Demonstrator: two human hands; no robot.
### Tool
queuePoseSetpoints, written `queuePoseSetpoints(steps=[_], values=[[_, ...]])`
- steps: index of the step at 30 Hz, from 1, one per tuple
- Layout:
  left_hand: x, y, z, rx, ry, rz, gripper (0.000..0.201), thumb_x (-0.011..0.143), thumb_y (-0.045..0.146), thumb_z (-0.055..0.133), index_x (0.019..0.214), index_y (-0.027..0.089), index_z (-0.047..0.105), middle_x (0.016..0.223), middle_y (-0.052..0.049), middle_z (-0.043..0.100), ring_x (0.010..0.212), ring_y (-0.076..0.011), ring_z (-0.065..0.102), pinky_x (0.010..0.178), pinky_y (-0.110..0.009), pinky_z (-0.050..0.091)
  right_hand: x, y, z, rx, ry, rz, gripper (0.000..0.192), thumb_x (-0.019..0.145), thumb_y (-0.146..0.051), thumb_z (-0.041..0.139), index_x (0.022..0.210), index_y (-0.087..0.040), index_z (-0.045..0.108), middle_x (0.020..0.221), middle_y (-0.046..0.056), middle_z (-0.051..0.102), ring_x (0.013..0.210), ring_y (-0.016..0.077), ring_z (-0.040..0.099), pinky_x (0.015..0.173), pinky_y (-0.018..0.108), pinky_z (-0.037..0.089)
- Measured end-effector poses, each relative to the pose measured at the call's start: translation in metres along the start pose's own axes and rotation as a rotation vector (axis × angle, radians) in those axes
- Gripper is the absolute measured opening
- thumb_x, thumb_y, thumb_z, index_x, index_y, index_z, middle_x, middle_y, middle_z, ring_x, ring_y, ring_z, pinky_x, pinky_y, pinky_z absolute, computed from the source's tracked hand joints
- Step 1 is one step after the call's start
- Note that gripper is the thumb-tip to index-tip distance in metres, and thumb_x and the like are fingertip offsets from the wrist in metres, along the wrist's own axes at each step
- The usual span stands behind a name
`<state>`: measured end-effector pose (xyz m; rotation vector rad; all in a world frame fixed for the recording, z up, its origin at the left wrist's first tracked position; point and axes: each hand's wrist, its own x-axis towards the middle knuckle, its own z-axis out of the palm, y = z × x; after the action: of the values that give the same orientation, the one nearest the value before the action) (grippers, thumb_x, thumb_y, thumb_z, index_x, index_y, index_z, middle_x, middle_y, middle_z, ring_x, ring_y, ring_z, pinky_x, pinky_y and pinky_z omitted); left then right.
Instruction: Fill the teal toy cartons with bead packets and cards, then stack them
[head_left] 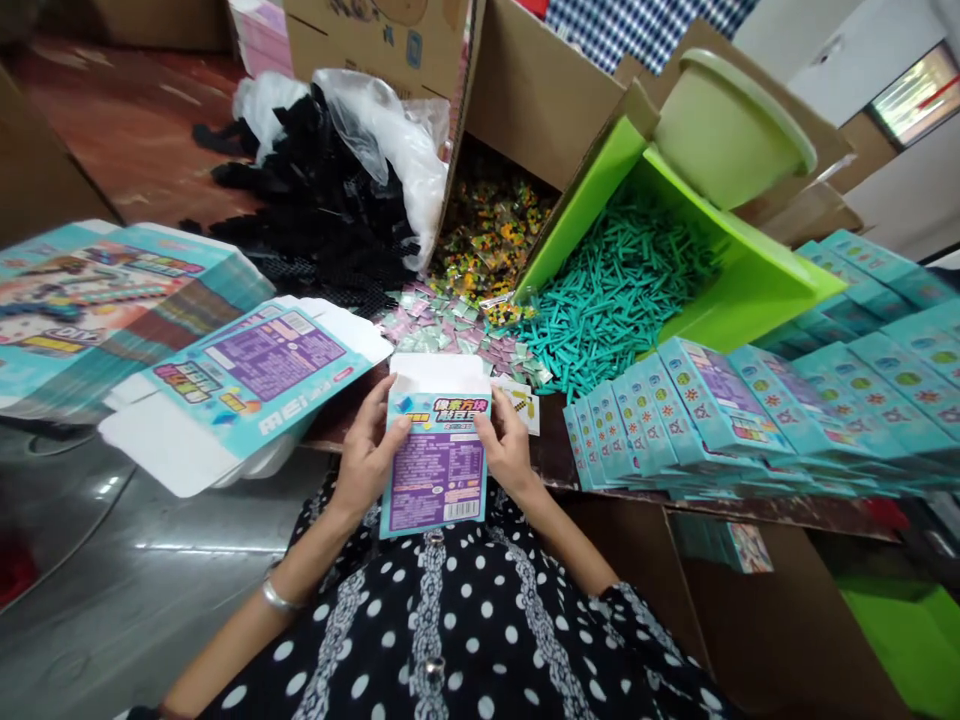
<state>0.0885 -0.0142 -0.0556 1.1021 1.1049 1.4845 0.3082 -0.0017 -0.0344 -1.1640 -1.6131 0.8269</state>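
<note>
Between my two hands is a blue and purple printed carton (437, 470), held in front of my body with its white end flap standing up at the far side. My left hand (371, 440) grips its left edge, thumb on the printed face. On the right edge my right hand (508, 440) grips likewise, thumb on top. A small white card with a yellow picture (523, 405) lies just beyond my right hand. Past the carton, small pink and pale green packets (442, 322) are spread over the table.
Unfolded flat cartons (262, 370) and a tall stack of them (97, 310) stand left. Behind lie black mesh pieces (315, 200), bagged colourful bits (495, 220) and teal sticks (600, 290) in a green bin. Filled-out teal boxes (720, 400) line the right, below a pale green tub (727, 130).
</note>
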Motion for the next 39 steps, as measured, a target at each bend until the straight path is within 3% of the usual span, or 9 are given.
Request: queuePoseSetpoints(steps=[5, 9, 12, 20, 24, 26, 30, 34, 39], values=[[-0.002, -0.008, 0.002, 0.055, -0.039, -0.05, 0.056, 0.093, 0.06, 0.075, 0.134, 0.021, 0.069, 0.116, -0.008, 0.082, 0.1, -0.0281, 0.077, 0.085, -0.036, 0.062, -0.014, 0.008, 0.0, -0.067, 0.049, -0.001, 0.053, 0.109, -0.057, 0.058, 0.146, -0.021, 0.059, 0.107, 0.008, 0.078, 0.086, 0.022, 0.073, 0.079, 0.034, 0.058], [0.008, -0.011, 0.004, 0.177, -0.034, -0.028, 0.041, 0.094, 0.061, 0.071, 0.102, 0.021, 0.075, 0.096, -0.005, 0.078, 0.087, -0.0246, 0.071, 0.076, -0.032, 0.057, -0.004, 0.002, -0.016, -0.239, 0.037, -0.04, 0.04, 0.111, -0.057, 0.05, 0.1, -0.022, 0.066, 0.085, 0.002, 0.067, 0.076, 0.0183, 0.061, 0.079, 0.032, 0.05], [0.018, -0.012, 0.009, 0.218, 0.013, 0.069, 0.042, 0.095, 0.062, 0.068, 0.083, 0.021, 0.07, 0.101, -0.007, 0.076, 0.093, -0.0245, 0.069, 0.082, -0.033, 0.056, 0.005, 0.003, -0.018, -0.212, 0.07, -0.093, 0.044, 0.109, -0.056, 0.051, 0.081, -0.023, 0.057, 0.079, 0.001, 0.06, 0.078, 0.0183, 0.056, 0.082, 0.033, 0.048], [0.02, -0.001, 0.021, 0.063, 0.058, 0.091, 0.051, 0.089, 0.064, 0.083, 0.095, 0.026, 0.049, 0.093, -0.003, 0.073, 0.081, -0.0199, 0.071, 0.076, -0.03, 0.056, 0.007, 0.018, 0.001, 0.362, 0.222, 0.057, 0.054, 0.084, -0.067, 0.086, 0.092, -0.027, 0.05, 0.09, 0.0, 0.066, 0.084, 0.0182, 0.063, 0.082, 0.031, 0.055], [0.026, 0.019, 0.013, 0.188, -0.13, 0.036, 0.046, 0.095, 0.064, 0.075, 0.084, 0.023, 0.057, 0.079, -0.002, 0.068, 0.066, -0.0165, 0.06, 0.061, -0.027, 0.048, 0.014, 0.015, -0.009, 0.39, 0.063, 0.069, 0.062, 0.082, -0.071, 0.087, 0.073, -0.026, 0.045, 0.075, -0.004, 0.054, 0.075, 0.0162, 0.056, 0.08, 0.032, 0.055], [0.033, 0.028, 0.01, 0.208, -0.231, 0.009, 0.04, 0.087, 0.057, 0.084, 0.086, 0.022, 0.064, 0.081, -0.002, 0.069, 0.069, -0.0173, 0.062, 0.061, -0.026, 0.048, 0.02, 0.009, -0.02, 0.323, -0.058, 0.099, 0.056, 0.081, -0.065, 0.091, 0.073, -0.025, 0.053, 0.078, -0.002, 0.062, 0.08, 0.0175, 0.062, 0.084, 0.032, 0.056], [0.04, 0.039, 0.011, 0.227, -0.399, -0.094, 0.042, 0.082, 0.05, 0.086, 0.11, 0.021, 0.078, 0.098, -0.007, 0.08, 0.074, -0.0215, 0.07, 0.059, -0.029, 0.054, 0.029, -0.006, -0.045, 0.124, -0.398, 0.118, 0.046, 0.089, -0.059, 0.086, 0.118, -0.023, 0.084, 0.128, 0.009, 0.082, 0.125, 0.0283, 0.073, 0.113, 0.043, 0.054], [0.039, 0.041, 0.018, 0.291, -0.34, -0.089, 0.036, 0.086, 0.052, 0.081, 0.103, 0.021, 0.085, 0.087, -0.006, 0.08, 0.069, -0.0215, 0.068, 0.053, -0.028, 0.05, 0.036, -0.011, -0.057, 0.046, -0.504, 0.115, 0.057, 0.101, -0.07, 0.069, 0.129, -0.024, 0.086, 0.135, 0.01, 0.082, 0.133, 0.0315, 0.072, 0.118, 0.046, 0.053], [0.041, 0.039, 0.027, 0.287, -0.253, -0.046, 0.033, 0.086, 0.053, 0.08, 0.091, 0.021, 0.088, 0.077, -0.005, 0.078, 0.071, -0.0226, 0.069, 0.053, -0.027, 0.048, 0.045, 0.0, -0.057, 0.078, -0.508, 0.171, 0.07, 0.097, -0.08, 0.068, 0.127, -0.02, 0.087, 0.122, 0.009, 0.085, 0.117, 0.0285, 0.075, 0.105, 0.04, 0.058]])
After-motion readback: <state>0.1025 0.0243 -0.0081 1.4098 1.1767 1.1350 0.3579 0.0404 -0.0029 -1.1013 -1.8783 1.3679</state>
